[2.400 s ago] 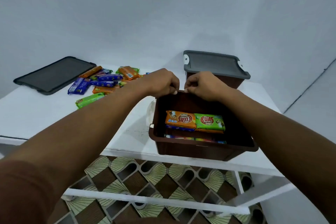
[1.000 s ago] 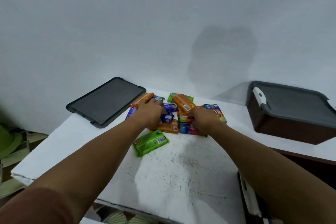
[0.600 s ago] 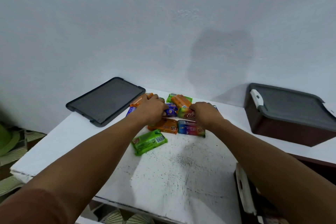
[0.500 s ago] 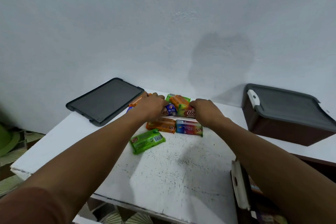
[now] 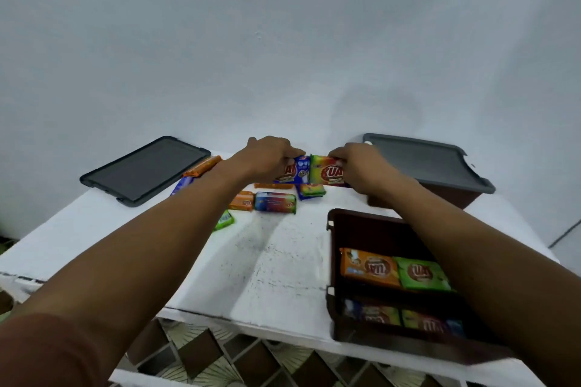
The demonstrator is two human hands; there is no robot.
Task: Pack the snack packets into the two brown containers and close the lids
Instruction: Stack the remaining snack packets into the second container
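My left hand point(image 5: 267, 155) and my right hand point(image 5: 358, 163) together hold a row of snack packets point(image 5: 309, 170) lifted above the white table point(image 5: 276, 261). Loose packets remain beneath: a multicoloured one point(image 5: 275, 202), an orange one point(image 5: 241, 201), a green one point(image 5: 224, 221) and an orange bar point(image 5: 202, 165). The open brown container point(image 5: 341, 223) stands at the near right under my right forearm, with orange and green packets point(image 5: 394, 272) inside. The second brown container point(image 5: 452, 195) stands behind it with its grey lid point(image 5: 421, 160) shut.
A dark grey lid point(image 5: 144, 170) lies flat at the table's far left corner. A white wall stands right behind the table. Patterned floor tiles point(image 5: 220, 361) show under the table's near edge.
Both hands gathered packets from the pile and lifted them off the table as a row. The view has swung right and down, so the open container is in sight again.
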